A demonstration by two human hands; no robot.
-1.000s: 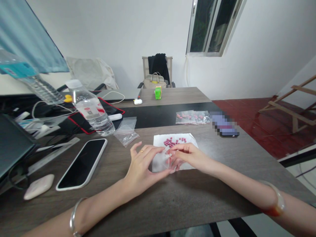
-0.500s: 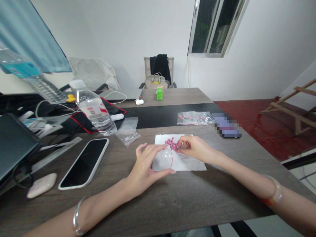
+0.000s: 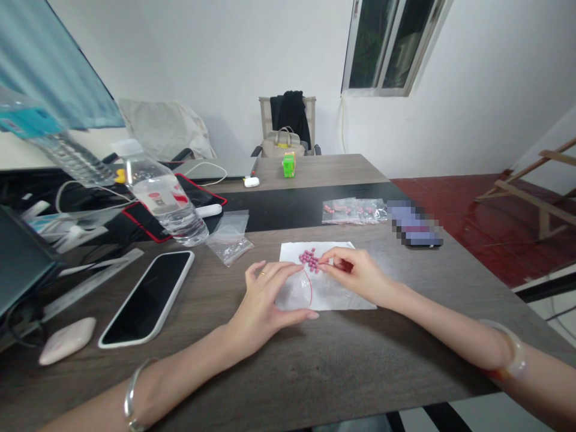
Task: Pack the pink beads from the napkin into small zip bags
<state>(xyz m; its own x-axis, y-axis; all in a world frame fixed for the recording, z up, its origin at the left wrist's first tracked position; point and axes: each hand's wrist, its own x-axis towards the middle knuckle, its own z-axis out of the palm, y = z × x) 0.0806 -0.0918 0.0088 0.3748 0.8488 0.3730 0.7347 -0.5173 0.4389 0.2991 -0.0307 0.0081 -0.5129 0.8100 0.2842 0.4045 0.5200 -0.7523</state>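
My left hand (image 3: 265, 300) curves around a small clear zip bag (image 3: 294, 291) with a red line along its mouth. Thumb and fingertips are spread at the two ends of that mouth, holding it. Just beyond lies a pile of small pink beads (image 3: 309, 259) on a white sheet of paper (image 3: 344, 294). At the right edge of the pile, my right hand (image 3: 357, 273) has thumb and forefinger pinched together, touching the beads. Whatever is between those fingertips is too small to make out.
Clear bags of pink pieces (image 3: 353, 211) lie behind the paper, beside a blurred-out phone-like item (image 3: 414, 225). To the left are a clear bag (image 3: 230, 237), a water bottle (image 3: 164, 195), a white-edged phone (image 3: 148, 300) and a pale rounded case (image 3: 67, 341). A green box (image 3: 288, 165) stands farther back.
My right hand has shifted slightly and its pinched fingertips now show at the pile's right edge. My left hand keeps its grip on the bag. The view has moved a little.
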